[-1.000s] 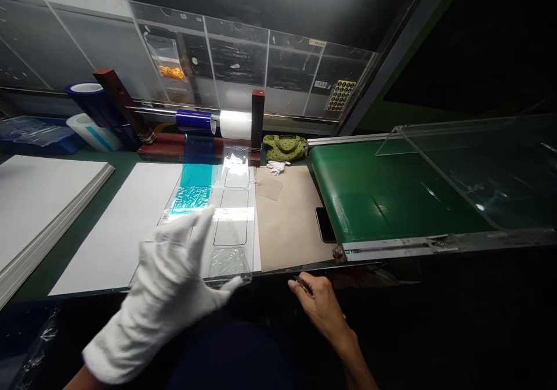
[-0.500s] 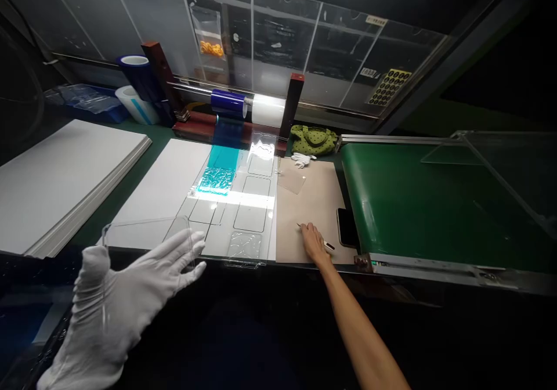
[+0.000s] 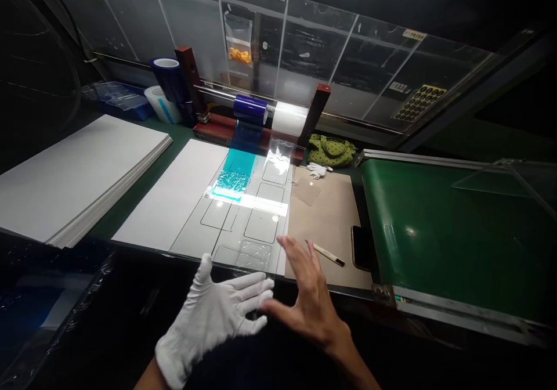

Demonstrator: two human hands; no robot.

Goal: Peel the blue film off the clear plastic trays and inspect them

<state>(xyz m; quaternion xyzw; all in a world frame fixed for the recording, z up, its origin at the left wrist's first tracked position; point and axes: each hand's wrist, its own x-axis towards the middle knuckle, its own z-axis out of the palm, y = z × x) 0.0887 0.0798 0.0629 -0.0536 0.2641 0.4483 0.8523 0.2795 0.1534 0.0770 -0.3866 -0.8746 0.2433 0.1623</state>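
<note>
Left hand (image 3: pixel 208 320): spreading wide in a white glove; cannot tell whether it is gripping anything.
Right hand (image 3: pixel 307 314): opening wide, holding nothing.
Clear plastic sheet (image 3: pixel 243 227): lying just beyond both hands.
Pen (image 3: pixel 326 254): resting on brown paper (image 3: pixel 324 216).

Clear plastic sheet (image 3: pixel 256 226) with rounded-rectangle outlines, lying flat

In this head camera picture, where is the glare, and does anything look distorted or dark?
Head view: a bright white glare band crosses the clear plastic sheet; wide-angle distortion makes the bench front edge slant; the foreground and corners fall into deep shadow; the gloved left hand stands out brightly against that darkness.
</note>
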